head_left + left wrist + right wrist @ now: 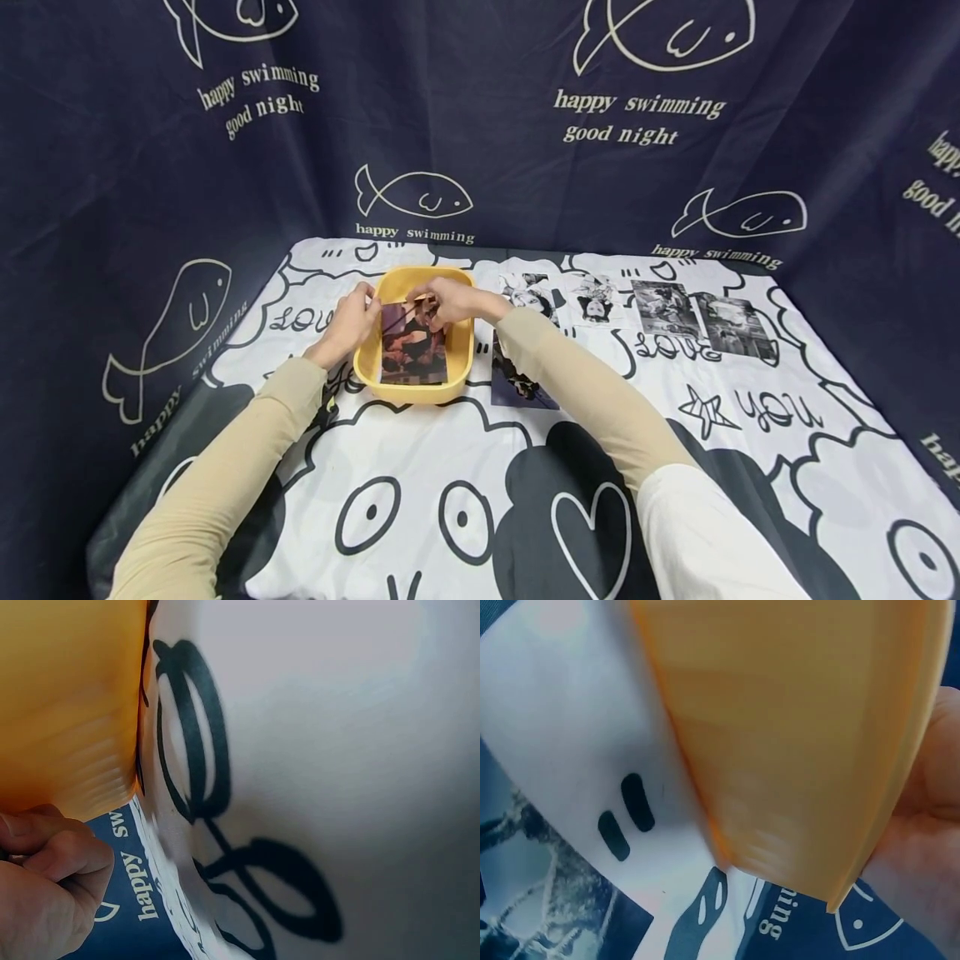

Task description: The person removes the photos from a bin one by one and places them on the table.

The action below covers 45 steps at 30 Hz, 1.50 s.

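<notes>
A yellow plastic bin (363, 367) stands left of centre on the table, with dark reddish picture prints (414, 354) inside it. At the bin's left rim my left hand (351, 321) grips the edge with bent fingers; in the left wrist view, curled fingers (56, 859) lie against the bin's wall (67, 712). My right hand (453, 300) reaches over the right rim into the bin and pinches a print near its upper edge. The right wrist view shows the bin's outer wall (780, 750), which hides the fingertips; part of the palm (922, 847) shows beyond the rim.
Two light black-and-white prints (534, 293) (595, 302) and two darker grey ones (666, 310) (738, 327) lie in a row to the right. Another dark print (525, 393) is partly under the right forearm. A patterned cloth (420, 467) covers the table; dark fish-printed curtains (510, 125) surround it.
</notes>
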Each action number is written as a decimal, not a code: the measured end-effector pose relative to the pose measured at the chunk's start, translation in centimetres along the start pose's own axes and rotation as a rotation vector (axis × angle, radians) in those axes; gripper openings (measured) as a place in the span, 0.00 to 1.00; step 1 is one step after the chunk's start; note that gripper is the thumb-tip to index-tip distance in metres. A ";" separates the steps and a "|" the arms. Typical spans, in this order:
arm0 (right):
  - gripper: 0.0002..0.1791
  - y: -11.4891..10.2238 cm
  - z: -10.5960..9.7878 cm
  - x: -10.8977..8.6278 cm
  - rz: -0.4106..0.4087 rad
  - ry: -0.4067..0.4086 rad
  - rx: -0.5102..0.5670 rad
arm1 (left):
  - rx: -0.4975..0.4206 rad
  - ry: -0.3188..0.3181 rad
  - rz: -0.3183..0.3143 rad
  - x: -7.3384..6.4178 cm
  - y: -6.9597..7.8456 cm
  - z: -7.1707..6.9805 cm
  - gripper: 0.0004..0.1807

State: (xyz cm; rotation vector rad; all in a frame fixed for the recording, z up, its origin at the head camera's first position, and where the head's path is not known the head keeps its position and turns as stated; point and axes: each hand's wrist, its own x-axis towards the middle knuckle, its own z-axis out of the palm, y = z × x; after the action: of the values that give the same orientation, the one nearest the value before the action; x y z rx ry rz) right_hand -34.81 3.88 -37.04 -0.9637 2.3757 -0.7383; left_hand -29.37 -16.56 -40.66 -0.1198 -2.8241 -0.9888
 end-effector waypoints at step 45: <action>0.33 0.3 -1.3 -1.0 0.093 0.058 0.478 | -0.009 -0.019 -0.009 0.0 0.0 0.0 0.12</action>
State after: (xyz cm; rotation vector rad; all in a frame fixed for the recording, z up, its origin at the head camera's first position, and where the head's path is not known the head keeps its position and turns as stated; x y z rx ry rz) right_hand -35.09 5.22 -36.03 -0.6313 2.1229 -1.2351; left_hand -29.33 -16.54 -40.67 -0.1182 -2.8405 -1.0079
